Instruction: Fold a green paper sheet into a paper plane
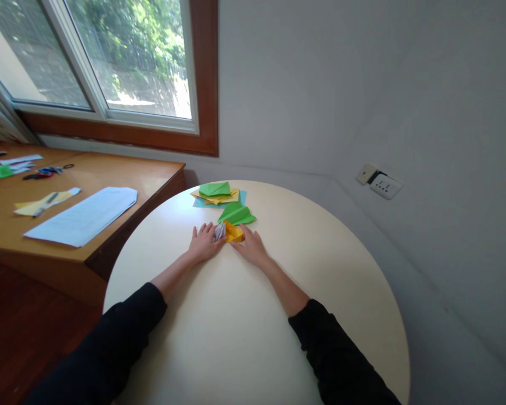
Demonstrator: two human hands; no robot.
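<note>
**Both hands pressed on a folded yellow paper at the far side of the round worktop**

The left hand [203, 243] lay palm down on the round cream worktop [320, 270], its fingers [206, 229] spread and flat, the fingertips touching the grey-white part of a small folded paper piece [220, 231]. The right hand [251, 246] lay flat just beside it, fingers [241, 232] stretched out and close together, pressing on the edge of the yellow folded paper [233, 232]. Neither hand was clenched around anything; both simply rested on the paper, which sat between them, towards the far side of the worktop. Both arms wore black sleeves pushed up from the wrists.

Just beyond the yellow paper, touching or nearly touching it, lay a green folded paper [237, 214]. Further back, near the far rim, a small stack of sheets [217, 196] held another green folded piece on top of yellow and light blue sheets.

To the left stood a wooden desk [152, 180], well apart from the hands. On it lay a large white sheet [84, 216], a yellow strip with a pen on it [42, 203], scissors [46, 171] and small green and white paper pieces [8, 167]. A window [109, 62] stood above the desk, and a wall socket [385, 185] sat on the wall to the right
</note>
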